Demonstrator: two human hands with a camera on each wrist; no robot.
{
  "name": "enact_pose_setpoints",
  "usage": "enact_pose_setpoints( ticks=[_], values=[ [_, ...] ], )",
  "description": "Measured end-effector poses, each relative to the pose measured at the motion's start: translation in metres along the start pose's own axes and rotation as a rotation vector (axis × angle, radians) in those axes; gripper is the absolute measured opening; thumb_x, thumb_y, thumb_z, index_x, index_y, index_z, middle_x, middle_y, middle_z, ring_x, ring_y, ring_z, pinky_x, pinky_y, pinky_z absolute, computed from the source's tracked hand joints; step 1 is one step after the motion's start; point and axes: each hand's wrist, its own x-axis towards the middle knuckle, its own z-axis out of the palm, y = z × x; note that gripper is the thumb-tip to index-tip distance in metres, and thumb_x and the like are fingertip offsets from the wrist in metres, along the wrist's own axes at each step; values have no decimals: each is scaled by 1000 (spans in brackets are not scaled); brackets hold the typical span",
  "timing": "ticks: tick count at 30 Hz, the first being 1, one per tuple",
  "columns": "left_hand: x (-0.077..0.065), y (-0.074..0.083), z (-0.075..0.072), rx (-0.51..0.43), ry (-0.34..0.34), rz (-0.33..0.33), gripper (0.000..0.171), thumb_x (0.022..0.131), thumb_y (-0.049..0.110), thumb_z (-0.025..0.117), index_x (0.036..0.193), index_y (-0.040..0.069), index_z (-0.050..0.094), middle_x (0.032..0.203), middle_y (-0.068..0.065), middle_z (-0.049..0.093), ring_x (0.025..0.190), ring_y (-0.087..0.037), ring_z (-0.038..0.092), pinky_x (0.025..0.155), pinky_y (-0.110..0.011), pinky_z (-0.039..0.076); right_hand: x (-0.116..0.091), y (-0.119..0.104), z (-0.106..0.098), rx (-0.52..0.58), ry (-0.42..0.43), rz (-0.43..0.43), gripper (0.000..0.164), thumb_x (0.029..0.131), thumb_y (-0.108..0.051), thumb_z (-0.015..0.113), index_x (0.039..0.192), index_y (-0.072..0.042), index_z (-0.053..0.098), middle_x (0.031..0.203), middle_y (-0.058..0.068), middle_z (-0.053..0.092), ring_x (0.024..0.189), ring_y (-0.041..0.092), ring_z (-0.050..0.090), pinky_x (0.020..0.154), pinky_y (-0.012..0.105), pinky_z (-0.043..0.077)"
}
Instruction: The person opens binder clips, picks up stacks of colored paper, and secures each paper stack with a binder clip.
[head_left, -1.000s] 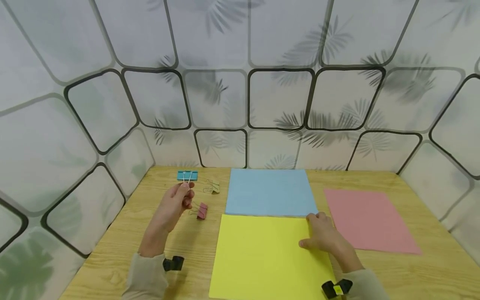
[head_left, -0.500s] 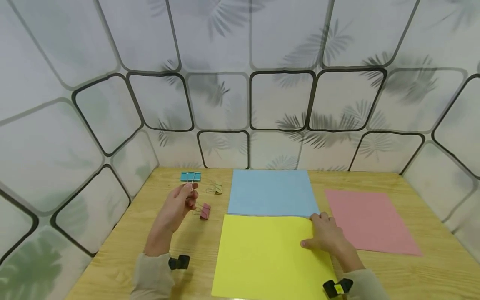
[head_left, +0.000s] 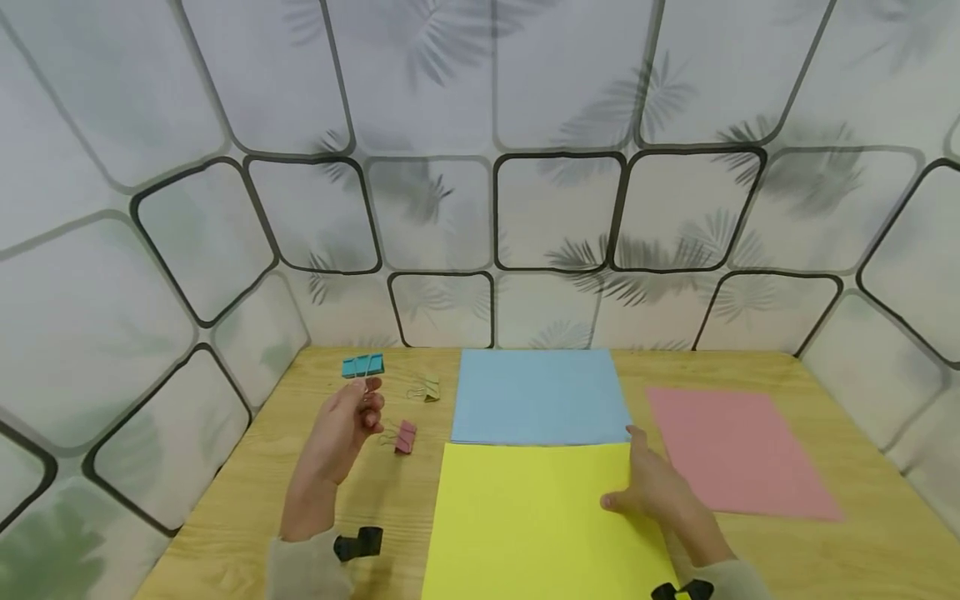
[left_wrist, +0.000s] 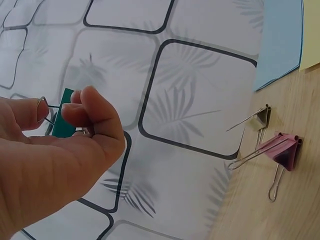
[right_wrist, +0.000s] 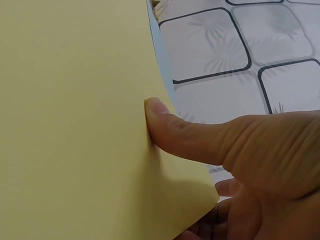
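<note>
In the head view my left hand (head_left: 347,433) is raised over the table's left side, holding a teal binder clip (head_left: 363,365) by its wire handles. The left wrist view shows thumb and curled fingers around the clip (left_wrist: 64,115), with part of it hidden behind the fingers. My right hand (head_left: 660,492) pinches a yellow sheet (head_left: 540,517) near its far right corner. Seen from the right wrist, the thumb (right_wrist: 170,127) lies on top of the sheet while the other fingers reach beneath it. A light blue sheet (head_left: 540,396) lies directly beyond the yellow one.
To the right of my left hand lie a pink binder clip (head_left: 405,437) and a pale yellow-green binder clip (head_left: 430,388). A pink sheet (head_left: 742,454) rests on the right of the wooden table (head_left: 885,500). Patterned walls (head_left: 555,208) rise behind and at both sides.
The teal clip has tilted and shifted slightly left in my left hand. My right hand stays at the sheet's corner with its fingers changed a little. The head view has shifted slightly.
</note>
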Motion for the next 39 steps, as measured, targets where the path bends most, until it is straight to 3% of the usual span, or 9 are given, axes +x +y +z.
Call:
enact_pose_setpoints(
  ticks=[8, 14, 23, 26, 29, 32, 34, 36, 39],
  values=[
    [-3, 1, 0, 12, 0, -5, 42, 111, 28, 23, 131, -4, 39, 92, -1, 43, 73, -11, 36, 73, -27, 43, -2, 18, -5, 143, -50, -64, 113, 72, -14, 88, 145, 22, 10, 126, 45, 49, 116, 52, 54, 98, 60, 44],
    [-2, -2, 0, 3, -34, -20, 41, 111, 27, 25, 130, -6, 41, 92, -1, 45, 74, -11, 37, 73, -27, 43, 3, 33, -16, 378, -156, -76, 99, 74, 6, 77, 146, 21, 10, 115, 32, 58, 96, 36, 62, 79, 44, 53],
    [-1, -4, 0, 18, -46, -34, 42, 110, 31, 28, 128, -3, 44, 89, -2, 47, 70, -13, 38, 70, -27, 44, 6, 46, -24, 443, -217, -82, 34, 82, -1, 72, 107, 10, 52, 90, 13, 56, 74, 22, 48, 63, 34, 40],
    [-1, -4, 1, 7, -48, -64, 40, 109, 32, 29, 125, -1, 45, 86, -2, 48, 67, -13, 38, 67, -28, 44, 5, 47, -26, 483, -264, -128, 34, 92, -5, 65, 117, 13, 52, 95, 18, 60, 68, 19, 51, 58, 32, 44],
    [0, -4, 1, -1, -46, -83, 39, 109, 32, 27, 123, 0, 46, 84, -1, 49, 65, -14, 38, 66, -29, 43, 4, 46, -27, 510, -284, -119, 54, 99, -13, 59, 139, 17, 37, 117, 38, 56, 53, 15, 42, 49, 29, 40],
    [0, -5, 1, 0, -40, -86, 39, 109, 31, 26, 123, 0, 47, 83, -1, 50, 65, -14, 38, 66, -29, 43, 3, 44, -28, 483, -270, -97, 74, 103, -22, 54, 150, 17, 13, 144, 48, 25, 76, 41, 63, 63, 41, 54],
    [0, -5, 1, 2, -38, -82, 40, 109, 31, 26, 122, 1, 48, 83, -1, 50, 65, -14, 39, 67, -30, 43, 3, 43, -28, 481, -259, -89, 82, 104, -26, 52, 151, 17, 0, 151, 46, 2, 120, 59, 48, 91, 56, 51],
    [0, -4, 1, 4, -40, -77, 40, 108, 32, 26, 122, 1, 48, 83, -1, 51, 65, -14, 39, 67, -31, 44, 4, 42, -28, 496, -246, -111, 82, 105, -27, 50, 150, 18, -1, 154, 43, -3, 140, 59, 5, 109, 66, 26],
    [0, -4, 1, 4, -50, -68, 41, 108, 33, 27, 121, 1, 49, 83, -1, 51, 65, -14, 40, 68, -31, 44, 6, 43, -25, 564, -227, -154, 77, 107, -25, 47, 151, 17, 1, 153, 44, 9, 137, 61, 21, 107, 63, 34]
  ],
)
